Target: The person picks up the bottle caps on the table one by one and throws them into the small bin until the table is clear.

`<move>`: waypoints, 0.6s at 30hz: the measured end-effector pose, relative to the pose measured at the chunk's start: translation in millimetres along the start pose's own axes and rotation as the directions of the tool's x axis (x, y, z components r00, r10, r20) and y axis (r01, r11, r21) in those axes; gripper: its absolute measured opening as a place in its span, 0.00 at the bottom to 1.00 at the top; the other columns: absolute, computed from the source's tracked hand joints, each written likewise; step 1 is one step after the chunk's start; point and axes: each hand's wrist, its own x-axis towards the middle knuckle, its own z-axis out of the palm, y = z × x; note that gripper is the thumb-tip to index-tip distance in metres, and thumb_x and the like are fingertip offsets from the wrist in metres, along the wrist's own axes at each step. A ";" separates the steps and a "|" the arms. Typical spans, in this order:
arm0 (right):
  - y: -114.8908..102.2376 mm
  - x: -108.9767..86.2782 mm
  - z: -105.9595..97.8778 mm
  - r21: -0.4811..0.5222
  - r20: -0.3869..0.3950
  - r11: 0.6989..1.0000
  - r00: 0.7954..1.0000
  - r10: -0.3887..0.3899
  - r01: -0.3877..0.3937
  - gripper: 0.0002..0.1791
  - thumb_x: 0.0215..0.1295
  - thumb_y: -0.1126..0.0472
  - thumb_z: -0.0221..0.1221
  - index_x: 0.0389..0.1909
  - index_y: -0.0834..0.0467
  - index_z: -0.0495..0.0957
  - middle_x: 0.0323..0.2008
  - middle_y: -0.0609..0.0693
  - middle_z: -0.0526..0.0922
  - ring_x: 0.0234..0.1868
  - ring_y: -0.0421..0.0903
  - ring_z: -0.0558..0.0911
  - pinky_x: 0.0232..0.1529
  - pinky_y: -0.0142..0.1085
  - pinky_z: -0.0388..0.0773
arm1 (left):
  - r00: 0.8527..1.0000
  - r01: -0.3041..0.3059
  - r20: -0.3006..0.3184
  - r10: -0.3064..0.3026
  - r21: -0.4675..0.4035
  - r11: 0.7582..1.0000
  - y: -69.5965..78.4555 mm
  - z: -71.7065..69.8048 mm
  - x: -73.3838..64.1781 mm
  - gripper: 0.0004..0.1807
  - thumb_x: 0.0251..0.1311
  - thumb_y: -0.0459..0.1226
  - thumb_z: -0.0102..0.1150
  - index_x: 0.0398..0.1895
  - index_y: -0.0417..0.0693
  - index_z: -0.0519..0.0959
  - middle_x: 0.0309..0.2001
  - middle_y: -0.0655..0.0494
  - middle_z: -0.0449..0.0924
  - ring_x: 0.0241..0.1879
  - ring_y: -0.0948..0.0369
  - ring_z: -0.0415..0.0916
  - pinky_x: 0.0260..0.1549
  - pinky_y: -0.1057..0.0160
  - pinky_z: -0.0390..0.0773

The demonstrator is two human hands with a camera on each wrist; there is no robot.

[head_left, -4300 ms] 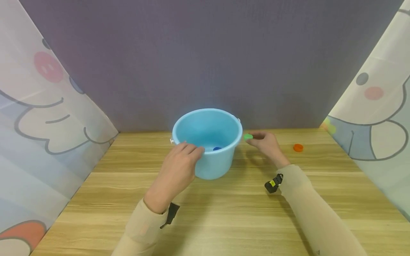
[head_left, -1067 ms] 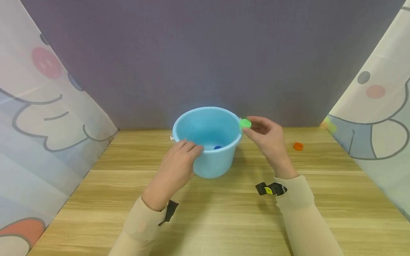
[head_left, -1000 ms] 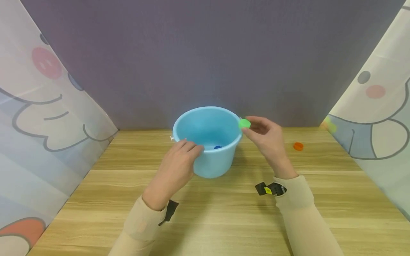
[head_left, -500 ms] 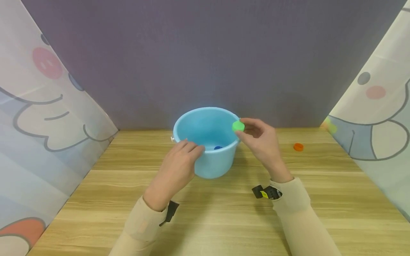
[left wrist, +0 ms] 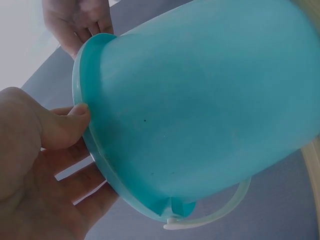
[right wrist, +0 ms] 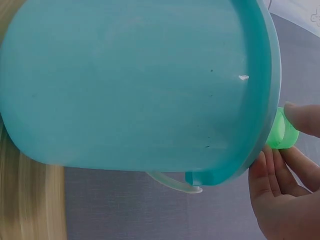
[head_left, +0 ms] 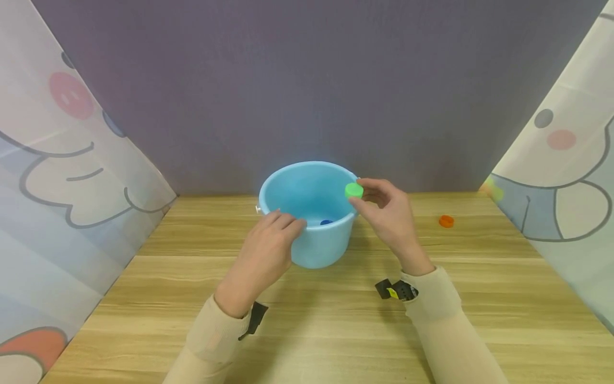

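Note:
A light blue plastic bucket [head_left: 318, 248] stands upright on the wooden table. My left hand [head_left: 266, 248] grips its near left rim, the thumb outside and the fingers over the inner side, as the left wrist view shows. With thumb and fingertips my right hand [head_left: 390, 216] pinches a bright green bottle cap [head_left: 354, 190] at the bucket's right rim. The right wrist view shows the green cap's [right wrist: 284, 129] hollow side just above the rim. Down inside the bucket lies a dark blue round piece [head_left: 326, 222], partly hidden by the near wall.
An orange bottle cap [head_left: 446, 221] lies on the table [head_left: 336, 330] to the right of my right hand. A grey panel [head_left: 312, 96] rises behind the bucket, and printed cartoon sheets hang at both sides. The bucket's white handle [left wrist: 225, 210] hangs at its far side.
My right hand has lifted the green bottle cap from beside the bucket, then moved it left over the right rim. The left hand has stayed on the rim.

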 end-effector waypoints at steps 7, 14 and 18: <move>0.8 0.0 1.3 0.011 -0.008 1.000 1.000 -0.010 0.010 0.20 0.62 0.68 0.69 0.54 0.68 0.80 0.46 0.60 0.83 0.46 0.45 0.82 0.55 0.35 0.78 | 1.000 -0.001 -0.002 0.001 0.006 1.000 0.2 0.6 0.0 0.22 0.46 0.15 0.58 0.44 0.41 0.83 0.38 0.51 0.84 0.40 0.51 0.76 0.46 0.56 0.79; 1.2 0.0 0.8 0.007 -0.006 1.000 1.000 -0.006 0.006 0.20 0.63 0.67 0.69 0.54 0.68 0.81 0.47 0.59 0.83 0.46 0.46 0.82 0.56 0.36 0.78 | 1.000 0.002 -0.003 -0.002 0.008 1.000 0.5 1.2 -0.2 0.23 0.46 0.15 0.58 0.44 0.41 0.83 0.38 0.51 0.84 0.41 0.51 0.76 0.48 0.55 0.79; 1.2 0.2 0.7 0.009 -0.006 1.000 1.000 -0.004 0.005 0.20 0.62 0.68 0.69 0.54 0.68 0.81 0.47 0.58 0.83 0.46 0.46 0.82 0.56 0.36 0.79 | 1.000 0.002 0.002 -0.002 0.005 1.000 0.7 1.0 -0.2 0.23 0.46 0.15 0.59 0.44 0.41 0.83 0.38 0.50 0.84 0.41 0.51 0.76 0.49 0.55 0.79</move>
